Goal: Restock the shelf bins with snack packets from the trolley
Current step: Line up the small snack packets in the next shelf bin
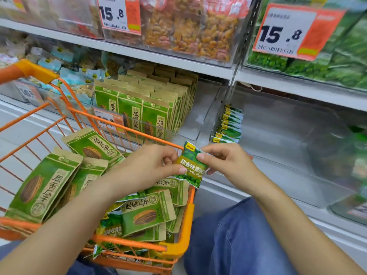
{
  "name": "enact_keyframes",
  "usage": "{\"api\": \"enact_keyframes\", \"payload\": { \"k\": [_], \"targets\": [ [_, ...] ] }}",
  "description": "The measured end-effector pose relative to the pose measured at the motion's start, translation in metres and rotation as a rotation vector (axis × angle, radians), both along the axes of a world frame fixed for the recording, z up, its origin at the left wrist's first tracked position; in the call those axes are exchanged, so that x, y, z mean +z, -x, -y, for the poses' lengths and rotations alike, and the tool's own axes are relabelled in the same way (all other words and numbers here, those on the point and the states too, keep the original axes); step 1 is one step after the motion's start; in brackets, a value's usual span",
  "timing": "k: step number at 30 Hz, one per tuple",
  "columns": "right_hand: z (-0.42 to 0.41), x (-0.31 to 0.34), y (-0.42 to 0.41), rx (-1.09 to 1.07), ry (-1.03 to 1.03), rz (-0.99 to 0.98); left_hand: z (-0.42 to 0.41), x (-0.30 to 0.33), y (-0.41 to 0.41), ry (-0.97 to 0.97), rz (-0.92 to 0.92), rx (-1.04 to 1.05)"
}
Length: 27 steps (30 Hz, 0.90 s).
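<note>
Both hands on one small green pea packet (190,165), held above the trolley's (187,221) far right corner. Left hand (153,165) pinches its left edge; right hand (224,161) pinches its right edge. Sunflower seed packets (148,214) lie heaped in the trolley. Clear shelf bin (276,124) beyond holds a short row of pea packets at its left wall.

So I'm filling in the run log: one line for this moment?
both hands pinch green pea packet | left hand | right hand | above trolley corner | matching bin nearly empty
</note>
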State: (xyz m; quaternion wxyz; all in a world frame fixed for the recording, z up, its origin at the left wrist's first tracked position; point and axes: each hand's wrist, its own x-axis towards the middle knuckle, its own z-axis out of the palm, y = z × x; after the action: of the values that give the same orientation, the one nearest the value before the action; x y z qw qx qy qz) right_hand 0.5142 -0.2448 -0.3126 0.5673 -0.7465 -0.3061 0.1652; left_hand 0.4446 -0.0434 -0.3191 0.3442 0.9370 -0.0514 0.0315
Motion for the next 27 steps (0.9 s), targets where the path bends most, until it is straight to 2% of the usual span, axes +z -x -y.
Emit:
{"api": "enact_keyframes", "payload": {
  "k": [2, 4, 7, 9, 11, 13, 15, 18, 21, 23, 25, 27],
  "targets": [
    [0.01, 0.003, -0.002, -0.044, 0.012, 0.011, 0.01, -0.002, -0.001, -0.07, 0.016, -0.016],
    [0.02, 0.009, -0.009, -0.181, -0.023, 0.071, 0.017, -0.003, -0.001, -0.066, 0.093, 0.0],
    [0.039, 0.024, -0.027, -0.473, -0.097, 0.329, 0.02, 0.004, -0.002, 0.006, 0.143, 0.057],
    [0.048, 0.031, -0.044, -0.591, 0.083, 0.567, 0.017, 0.006, -0.002, 0.002, 0.13, 0.078],
    [0.049, 0.028, -0.063, -0.63, 0.367, 0.69, 0.012, 0.004, -0.001, -0.055, 0.131, 0.087],
    [0.043, 0.016, -0.082, -0.581, 0.586, 0.666, 0.009, 0.001, 0.001, -0.09, 0.109, 0.099],
    [0.035, -0.001, -0.093, -0.453, 0.734, 0.562, 0.007, -0.001, 0.004, -0.109, 0.083, 0.11],
    [0.029, -0.013, -0.102, -0.323, 0.769, 0.377, 0.003, 0.0, 0.009, -0.147, 0.06, 0.119],
    [0.03, -0.012, -0.105, -0.299, 0.774, 0.283, -0.01, 0.002, 0.016, -0.178, 0.028, 0.148],
    [0.032, -0.011, -0.101, -0.368, 0.86, 0.368, -0.022, 0.007, 0.024, -0.179, 0.029, 0.184],
    [0.03, -0.008, -0.088, -0.522, 1.015, 0.615, -0.041, 0.011, 0.031, -0.168, 0.029, 0.237],
    [0.023, -0.003, -0.071, -0.614, 1.0, 0.795, -0.062, 0.014, 0.039, -0.207, -0.033, 0.252]
  ]
}}
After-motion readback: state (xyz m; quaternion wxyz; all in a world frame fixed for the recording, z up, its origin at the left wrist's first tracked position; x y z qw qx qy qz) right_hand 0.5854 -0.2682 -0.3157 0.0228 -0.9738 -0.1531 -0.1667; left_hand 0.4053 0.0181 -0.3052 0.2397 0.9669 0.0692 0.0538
